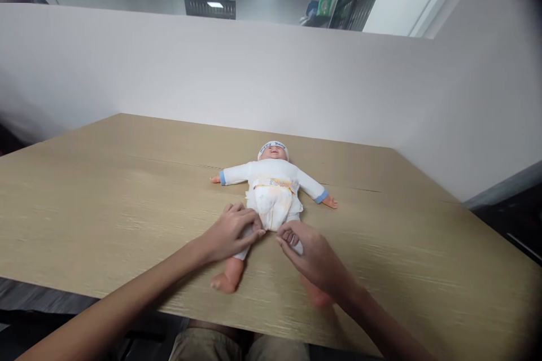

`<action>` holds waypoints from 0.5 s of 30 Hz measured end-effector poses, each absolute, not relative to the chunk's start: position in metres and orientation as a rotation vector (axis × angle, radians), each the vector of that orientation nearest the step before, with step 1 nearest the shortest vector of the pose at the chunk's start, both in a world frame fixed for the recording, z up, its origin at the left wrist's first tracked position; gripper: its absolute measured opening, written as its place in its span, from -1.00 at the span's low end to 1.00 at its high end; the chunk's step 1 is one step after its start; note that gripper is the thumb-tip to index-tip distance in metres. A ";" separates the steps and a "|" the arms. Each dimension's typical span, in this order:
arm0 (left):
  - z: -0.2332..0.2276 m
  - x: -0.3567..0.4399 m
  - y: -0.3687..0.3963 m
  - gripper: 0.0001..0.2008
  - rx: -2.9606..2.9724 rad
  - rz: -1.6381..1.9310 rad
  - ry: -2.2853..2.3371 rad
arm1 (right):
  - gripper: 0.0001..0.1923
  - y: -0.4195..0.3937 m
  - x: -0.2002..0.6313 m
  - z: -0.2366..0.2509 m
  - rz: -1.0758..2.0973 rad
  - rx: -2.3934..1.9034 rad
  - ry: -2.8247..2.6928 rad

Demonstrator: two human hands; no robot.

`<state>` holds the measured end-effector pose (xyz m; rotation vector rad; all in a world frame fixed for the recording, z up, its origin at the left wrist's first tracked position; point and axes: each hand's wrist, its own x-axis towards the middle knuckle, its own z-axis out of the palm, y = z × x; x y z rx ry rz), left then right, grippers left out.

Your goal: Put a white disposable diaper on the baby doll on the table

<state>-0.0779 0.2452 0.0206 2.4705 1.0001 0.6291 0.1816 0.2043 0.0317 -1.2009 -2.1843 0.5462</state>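
A baby doll (275, 168) lies on its back, arms spread, in a white long-sleeved outfit with blue cuffs and a white printed headband. A white diaper (273, 203) with an orange-and-yellow printed waistband is wrapped around its hips over the white leggings. My left hand (239, 231) rests over one thigh, thumb and fingers closed in a pinch at the diaper's lower edge. Across from it, my right hand (307, 248) pinches near the other leg opening, covering most of that leg. Both fingertips sit close to the diaper's crotch; the exact grip is partly hidden.
The doll lies on a wide wood-toned table (161, 192) with a seam across it. A pale partition wall (254, 73) rises behind the table and along the right. A dark object (512, 214) stands beyond the right edge. My lap (237, 344) is below the front edge.
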 end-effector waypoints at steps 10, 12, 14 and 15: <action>0.007 -0.061 0.270 -0.57 2.281 0.757 1.282 | -0.79 0.229 0.172 0.022 0.417 -1.414 -2.025; 0.006 -0.060 0.272 -0.57 2.283 0.753 1.263 | -0.77 0.231 0.173 0.020 0.406 -1.400 -2.040; 0.004 -0.060 0.274 -0.58 2.279 0.760 1.239 | -0.76 0.231 0.176 0.019 0.391 -1.382 -2.053; 0.002 -0.061 0.274 -0.57 2.275 0.766 1.227 | -0.77 0.232 0.177 0.018 0.386 -1.369 -2.056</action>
